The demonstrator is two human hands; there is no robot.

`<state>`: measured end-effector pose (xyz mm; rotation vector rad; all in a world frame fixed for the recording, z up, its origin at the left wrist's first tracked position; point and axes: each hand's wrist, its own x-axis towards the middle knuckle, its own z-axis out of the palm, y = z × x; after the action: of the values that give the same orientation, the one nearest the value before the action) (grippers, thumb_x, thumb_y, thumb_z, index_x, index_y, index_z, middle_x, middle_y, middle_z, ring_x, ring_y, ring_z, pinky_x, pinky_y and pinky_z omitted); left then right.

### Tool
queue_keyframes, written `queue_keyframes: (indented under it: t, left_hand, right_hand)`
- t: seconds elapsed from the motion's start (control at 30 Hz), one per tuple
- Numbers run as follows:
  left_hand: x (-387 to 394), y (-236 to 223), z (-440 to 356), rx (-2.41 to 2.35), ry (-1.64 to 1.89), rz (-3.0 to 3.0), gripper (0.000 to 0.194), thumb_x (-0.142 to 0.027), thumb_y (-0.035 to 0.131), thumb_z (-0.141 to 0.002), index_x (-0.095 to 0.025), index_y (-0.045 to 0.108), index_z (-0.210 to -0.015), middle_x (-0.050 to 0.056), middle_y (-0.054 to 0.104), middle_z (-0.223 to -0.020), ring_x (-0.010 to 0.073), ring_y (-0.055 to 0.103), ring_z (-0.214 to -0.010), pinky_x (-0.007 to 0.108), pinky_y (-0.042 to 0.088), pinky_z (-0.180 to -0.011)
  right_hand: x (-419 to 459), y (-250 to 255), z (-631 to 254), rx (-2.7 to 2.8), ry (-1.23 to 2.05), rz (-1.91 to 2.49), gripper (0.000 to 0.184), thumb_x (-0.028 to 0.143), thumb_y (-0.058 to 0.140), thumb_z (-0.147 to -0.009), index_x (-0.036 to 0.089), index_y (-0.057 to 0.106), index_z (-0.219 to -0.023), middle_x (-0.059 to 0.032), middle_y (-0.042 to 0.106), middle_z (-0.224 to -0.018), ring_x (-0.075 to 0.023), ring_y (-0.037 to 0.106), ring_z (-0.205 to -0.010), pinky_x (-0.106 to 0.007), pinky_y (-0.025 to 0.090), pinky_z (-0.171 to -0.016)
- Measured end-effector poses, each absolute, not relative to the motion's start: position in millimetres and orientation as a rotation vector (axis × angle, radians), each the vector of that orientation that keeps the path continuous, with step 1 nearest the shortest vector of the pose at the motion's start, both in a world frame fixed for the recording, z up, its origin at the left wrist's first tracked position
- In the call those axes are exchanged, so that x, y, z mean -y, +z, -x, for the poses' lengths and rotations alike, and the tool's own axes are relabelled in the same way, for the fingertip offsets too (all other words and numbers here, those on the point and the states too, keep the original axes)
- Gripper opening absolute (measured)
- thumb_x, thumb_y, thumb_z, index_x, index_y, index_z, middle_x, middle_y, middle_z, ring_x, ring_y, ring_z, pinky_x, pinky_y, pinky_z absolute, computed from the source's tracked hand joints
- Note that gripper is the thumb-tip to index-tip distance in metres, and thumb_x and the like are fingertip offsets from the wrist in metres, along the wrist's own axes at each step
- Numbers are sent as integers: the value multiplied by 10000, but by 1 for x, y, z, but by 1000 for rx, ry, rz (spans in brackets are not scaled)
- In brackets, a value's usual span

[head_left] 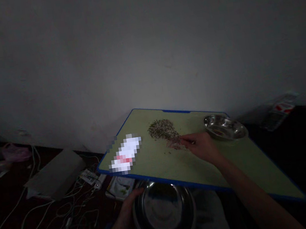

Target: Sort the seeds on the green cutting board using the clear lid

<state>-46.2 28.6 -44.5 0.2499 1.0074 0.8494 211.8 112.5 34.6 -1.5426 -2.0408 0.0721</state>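
A steel bowl [163, 208] sits below the front edge of the table, above my lap. My left hand [133, 204] grips its left rim, with the fingers partly hidden. On the pale green tabletop [154, 163] lies a spread heap of small dark and light grains [160, 128], perhaps seeds or beans. My right hand [199, 146] rests at the heap's near right side, its fingers closed. A pinkish, see-through patch [175, 143] shows at its fingertips; dim light and blur hide what it is. A few loose grains [167, 153] lie in front of the heap.
A second steel bowl [225, 127] stands at the table's right rear. A bright, pixelated phone-like rectangle [126, 156] lies at the left. On the floor are tangled white cables [67, 217], a box [56, 175] and a pink bag [16, 152]. A wall [144, 55] rises behind.
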Motion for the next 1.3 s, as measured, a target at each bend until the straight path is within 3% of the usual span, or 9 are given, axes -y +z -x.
queue_keyframes:
  t: [0.57,0.9,1.3]
  left_hand:
    - [-28,-40,44,-1084,897,-247,141,-198,566,-675,-116,651,-597,37,684,-549,165,615,-561,280,449,-622]
    - [-28,-49,47,-1025,851,-233,172,-247,580,-677,-101,668,-659,57,706,-615,195,634,-626,311,461,-668]
    - [-26,-38,43,-1007,841,-253,209,-246,532,-710,-104,664,-633,57,689,-559,195,624,-574,299,462,-638]
  right_hand:
    - [-130,12,-200,1962,368,1424,217,267,528,-756,220,684,-899,-30,696,-848,-186,644,-699,-273,483,-612]
    - [-128,11,-196,1955,394,1433,210,276,529,-753,208,690,-871,-25,701,-787,-170,631,-634,-259,468,-578]
    - [-126,6,-208,1962,328,1479,226,271,511,-764,219,678,-909,-20,701,-782,-151,630,-607,-240,470,-574]
